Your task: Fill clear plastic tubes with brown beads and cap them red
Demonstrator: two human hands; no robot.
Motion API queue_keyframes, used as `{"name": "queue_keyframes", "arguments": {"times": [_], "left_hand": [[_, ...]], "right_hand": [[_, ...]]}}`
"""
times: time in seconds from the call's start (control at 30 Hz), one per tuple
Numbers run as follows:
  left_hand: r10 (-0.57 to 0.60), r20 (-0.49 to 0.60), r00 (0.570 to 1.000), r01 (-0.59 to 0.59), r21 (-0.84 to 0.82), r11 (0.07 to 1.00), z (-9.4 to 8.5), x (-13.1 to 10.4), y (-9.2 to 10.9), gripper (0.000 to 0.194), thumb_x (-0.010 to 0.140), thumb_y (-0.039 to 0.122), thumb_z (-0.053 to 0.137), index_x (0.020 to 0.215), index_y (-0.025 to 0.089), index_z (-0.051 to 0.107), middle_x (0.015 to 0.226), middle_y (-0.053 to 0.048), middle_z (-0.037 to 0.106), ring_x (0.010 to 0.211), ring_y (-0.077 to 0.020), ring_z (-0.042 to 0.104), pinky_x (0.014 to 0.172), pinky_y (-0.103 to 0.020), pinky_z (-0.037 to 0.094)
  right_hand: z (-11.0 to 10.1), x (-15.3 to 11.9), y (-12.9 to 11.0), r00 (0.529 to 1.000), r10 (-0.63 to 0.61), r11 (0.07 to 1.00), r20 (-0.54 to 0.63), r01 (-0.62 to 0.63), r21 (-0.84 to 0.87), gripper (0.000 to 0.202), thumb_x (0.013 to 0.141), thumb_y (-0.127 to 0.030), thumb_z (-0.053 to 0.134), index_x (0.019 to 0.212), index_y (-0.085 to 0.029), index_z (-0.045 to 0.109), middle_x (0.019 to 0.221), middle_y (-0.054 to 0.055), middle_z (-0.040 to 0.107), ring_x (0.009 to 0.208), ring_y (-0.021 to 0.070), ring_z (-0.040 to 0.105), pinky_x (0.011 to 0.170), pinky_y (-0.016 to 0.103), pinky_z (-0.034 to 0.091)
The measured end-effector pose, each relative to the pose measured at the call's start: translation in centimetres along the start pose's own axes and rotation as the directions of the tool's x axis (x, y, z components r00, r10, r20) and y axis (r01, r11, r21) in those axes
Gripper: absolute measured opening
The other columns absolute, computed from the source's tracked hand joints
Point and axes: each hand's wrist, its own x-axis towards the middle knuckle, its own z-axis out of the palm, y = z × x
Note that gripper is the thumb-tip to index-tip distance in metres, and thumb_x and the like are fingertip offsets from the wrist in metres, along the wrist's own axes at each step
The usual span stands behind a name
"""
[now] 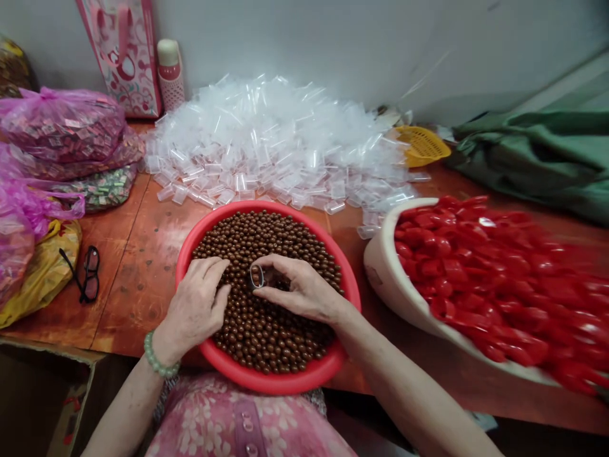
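Observation:
A red basin full of small round brown balls stands in front of me. Over its middle, my right hand pinches a small clear plastic case between thumb and fingers. The case's oval open end faces left, and some brown shows through it. My left hand, with a green bead bracelet at the wrist, is at the basin's left side, palm down over the balls. Its thumb and forefinger are bent and apart; the palm and other fingertips are hidden.
Behind the basin lies a big heap of clear plastic cases. To the right, a white tub overflows with red plastic pieces. Glasses, pink bags, a bottle and a yellow basket are around.

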Motion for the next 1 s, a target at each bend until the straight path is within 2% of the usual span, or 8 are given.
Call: {"name": "queue_keyframes", "arguments": {"times": [0.13, 0.2, 0.3, 0.4, 0.5, 0.67, 0.83, 1.0], "left_hand": [[0.085, 0.053, 0.995, -0.072, -0.211, 0.975, 0.3, 0.4, 1.4, 0.060, 0.085, 0.023, 0.062, 0.139, 0.008, 0.041, 0.139, -0.019, 0.054, 0.130, -0.0260, 0.051, 0.111, -0.044, 0.044], [0.090, 0.043, 0.995, -0.076, -0.256, 0.964, 1.0, 0.7, 1.9, 0.060, 0.086, 0.019, 0.059, 0.142, 0.008, 0.039, 0.140, -0.019, 0.054, 0.130, -0.0254, 0.052, 0.110, -0.043, 0.045], [0.036, -0.017, 0.999, -0.039, -0.284, 0.958, 1.7, 0.9, 2.4, 0.055, 0.086, 0.015, 0.055, 0.140, 0.009, 0.043, 0.134, -0.018, 0.060, 0.122, -0.0243, 0.060, 0.105, -0.041, 0.050], [-0.016, -0.067, 0.998, -0.005, -0.294, 0.956, 1.8, 0.9, 2.5, 0.053, 0.085, 0.016, 0.057, 0.137, 0.008, 0.048, 0.127, -0.017, 0.065, 0.116, -0.0242, 0.064, 0.102, -0.038, 0.052], [-0.047, -0.041, 0.998, 0.031, -0.314, 0.949, 1.4, 0.9, 2.7, 0.050, 0.082, 0.015, 0.059, 0.131, 0.011, 0.055, 0.124, -0.015, 0.067, 0.113, -0.0240, 0.065, 0.101, -0.038, 0.052], [-0.088, -0.013, 0.996, 0.076, -0.390, 0.918, 1.1, 1.1, 2.9, 0.048, 0.078, 0.012, 0.060, 0.126, 0.011, 0.058, 0.121, -0.013, 0.068, 0.112, -0.0232, 0.065, 0.102, -0.039, 0.050], [-0.065, -0.040, 0.997, 0.043, -0.417, 0.908, 1.0, 1.1, 2.7, 0.049, 0.077, 0.011, 0.061, 0.126, 0.011, 0.058, 0.124, -0.014, 0.067, 0.114, -0.0238, 0.064, 0.102, -0.038, 0.050], [-0.071, -0.017, 0.997, 0.057, -0.440, 0.896, 1.1, 1.0, 2.2, 0.048, 0.078, 0.013, 0.062, 0.125, 0.012, 0.059, 0.119, -0.013, 0.069, 0.107, -0.0231, 0.066, 0.097, -0.037, 0.052]], "right_hand": [[-0.1, -0.4, -0.7, 1.000, -0.008, 0.979, -0.006, 0.009, 0.205, 0.034, 0.085, -0.030, 0.066, 0.116, -0.017, 0.061, 0.102, 0.006, 0.072, 0.087, 0.0174, 0.069, 0.079, 0.030, 0.057], [-0.1, -0.6, -1.0, 0.999, -0.040, 0.964, 0.000, 0.039, 0.263, 0.037, 0.086, -0.028, 0.064, 0.122, -0.018, 0.060, 0.109, 0.006, 0.072, 0.094, 0.0182, 0.070, 0.084, 0.032, 0.057], [-0.2, -1.0, -1.5, 0.995, -0.102, 0.976, -0.007, 0.102, 0.194, 0.037, 0.090, -0.024, 0.058, 0.127, -0.020, 0.060, 0.115, 0.007, 0.072, 0.101, 0.0193, 0.069, 0.089, 0.034, 0.056], [-0.3, -1.4, -2.0, 0.990, -0.127, 0.988, -0.059, 0.132, 0.085, 0.039, 0.092, -0.024, 0.057, 0.131, -0.020, 0.058, 0.119, 0.009, 0.070, 0.106, 0.0206, 0.068, 0.092, 0.035, 0.055], [-0.2, -1.6, -2.3, 0.985, -0.130, 0.991, -0.117, 0.133, 0.024, 0.042, 0.090, -0.027, 0.061, 0.132, -0.020, 0.056, 0.119, 0.010, 0.070, 0.104, 0.0207, 0.068, 0.090, 0.035, 0.056], [0.0, -1.4, -2.5, 0.971, -0.197, 0.980, -0.137, 0.200, 0.002, 0.036, 0.092, -0.024, 0.059, 0.128, -0.023, 0.057, 0.111, 0.007, 0.070, 0.098, 0.0181, 0.067, 0.088, 0.034, 0.055], [0.0, -1.0, -2.6, 0.962, -0.229, 0.971, -0.151, 0.236, 0.028, 0.027, 0.090, -0.022, 0.063, 0.117, -0.021, 0.061, 0.099, 0.005, 0.068, 0.085, 0.0146, 0.065, 0.077, 0.028, 0.054], [0.2, -0.7, -2.8, 0.970, -0.200, 0.978, -0.138, 0.207, 0.039, 0.010, 0.089, -0.023, 0.064, 0.099, -0.020, 0.062, 0.087, 0.002, 0.065, 0.079, 0.0142, 0.061, 0.072, 0.027, 0.051]]}}
